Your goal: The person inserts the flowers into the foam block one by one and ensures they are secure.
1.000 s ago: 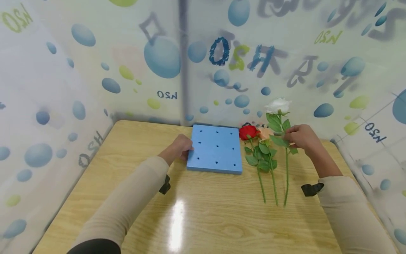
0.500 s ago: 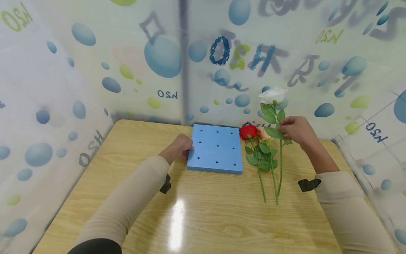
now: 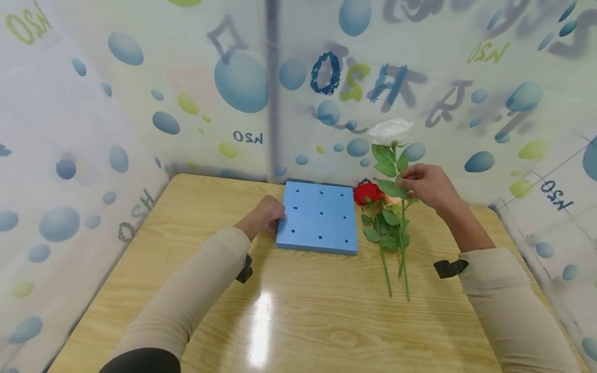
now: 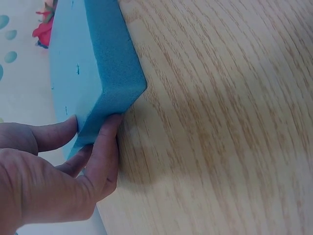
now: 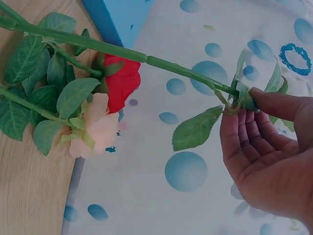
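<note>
Left hand [image 3: 267, 213] pinches a squarish, grainy blue foam block [image 3: 309, 221] dotted with holes [image 3: 321, 213], flat on the woodgrain table [image 3: 336, 311]. Ruffly red rose [image 3: 367, 194] and peach rose [image 5: 98, 128] lie beside it; right hand [image 3: 431, 186] has a white rose [image 3: 391, 130] pinched by its stem [image 5: 122, 52] above them.

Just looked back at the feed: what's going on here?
A person's right hand holds a white rose by its stem, above the table. The left hand grips the left side of a blue block with holes. A red rose and a peach rose lie on the table to its right. No flower stands in the block.
</note>
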`<state>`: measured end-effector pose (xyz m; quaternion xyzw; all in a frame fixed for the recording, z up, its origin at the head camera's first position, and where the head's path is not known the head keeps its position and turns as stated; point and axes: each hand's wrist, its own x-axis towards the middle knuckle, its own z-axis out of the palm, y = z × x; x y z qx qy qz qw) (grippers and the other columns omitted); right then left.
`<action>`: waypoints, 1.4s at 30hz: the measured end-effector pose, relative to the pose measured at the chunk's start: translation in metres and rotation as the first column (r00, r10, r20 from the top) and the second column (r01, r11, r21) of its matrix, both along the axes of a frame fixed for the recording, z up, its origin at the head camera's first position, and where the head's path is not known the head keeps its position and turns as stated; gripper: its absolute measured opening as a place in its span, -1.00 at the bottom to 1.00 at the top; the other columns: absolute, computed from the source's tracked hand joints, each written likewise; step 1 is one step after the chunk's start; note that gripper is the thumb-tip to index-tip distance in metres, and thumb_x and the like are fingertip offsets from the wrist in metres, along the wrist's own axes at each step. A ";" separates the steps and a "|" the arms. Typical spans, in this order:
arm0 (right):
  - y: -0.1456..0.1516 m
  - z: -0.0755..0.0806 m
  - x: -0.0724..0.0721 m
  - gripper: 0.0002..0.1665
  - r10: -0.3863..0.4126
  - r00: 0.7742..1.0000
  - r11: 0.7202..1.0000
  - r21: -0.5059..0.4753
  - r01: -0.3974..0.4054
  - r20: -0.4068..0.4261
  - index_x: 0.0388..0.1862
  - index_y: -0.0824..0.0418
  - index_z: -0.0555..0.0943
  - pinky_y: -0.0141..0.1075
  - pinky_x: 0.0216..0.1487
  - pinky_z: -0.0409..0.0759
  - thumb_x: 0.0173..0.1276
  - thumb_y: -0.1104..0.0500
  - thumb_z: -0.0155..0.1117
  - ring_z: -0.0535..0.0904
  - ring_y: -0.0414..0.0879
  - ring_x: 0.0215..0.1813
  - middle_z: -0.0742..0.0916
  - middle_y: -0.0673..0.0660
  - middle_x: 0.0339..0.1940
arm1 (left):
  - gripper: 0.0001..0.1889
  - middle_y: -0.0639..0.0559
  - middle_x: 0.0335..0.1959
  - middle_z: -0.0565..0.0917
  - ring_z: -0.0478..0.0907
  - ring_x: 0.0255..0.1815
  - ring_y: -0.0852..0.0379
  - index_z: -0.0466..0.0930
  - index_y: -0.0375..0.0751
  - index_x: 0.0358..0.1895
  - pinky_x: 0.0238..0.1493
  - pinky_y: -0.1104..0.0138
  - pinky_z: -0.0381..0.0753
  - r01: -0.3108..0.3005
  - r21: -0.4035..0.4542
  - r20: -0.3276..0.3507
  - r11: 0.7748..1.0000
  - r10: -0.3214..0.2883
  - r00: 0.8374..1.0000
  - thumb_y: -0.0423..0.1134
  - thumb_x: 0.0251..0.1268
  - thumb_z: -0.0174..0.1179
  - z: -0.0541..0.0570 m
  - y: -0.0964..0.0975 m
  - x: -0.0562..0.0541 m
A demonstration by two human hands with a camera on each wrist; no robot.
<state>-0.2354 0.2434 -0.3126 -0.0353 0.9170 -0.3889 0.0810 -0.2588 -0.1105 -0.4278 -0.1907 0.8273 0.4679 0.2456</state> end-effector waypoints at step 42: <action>-0.067 0.025 -0.028 -0.66 -0.010 0.987 0.985 -0.174 -0.018 -0.160 0.06 0.28 0.48 -0.22 -0.05 0.62 0.46 0.08 0.17 0.52 -0.06 -0.09 0.61 0.12 -0.08 | -0.78 -0.21 -0.26 0.62 0.66 -0.26 -0.07 0.49 -0.42 0.00 -0.34 0.19 0.74 0.031 -0.046 -0.004 0.998 -0.031 1.000 -0.42 0.36 0.09 0.000 0.001 -0.002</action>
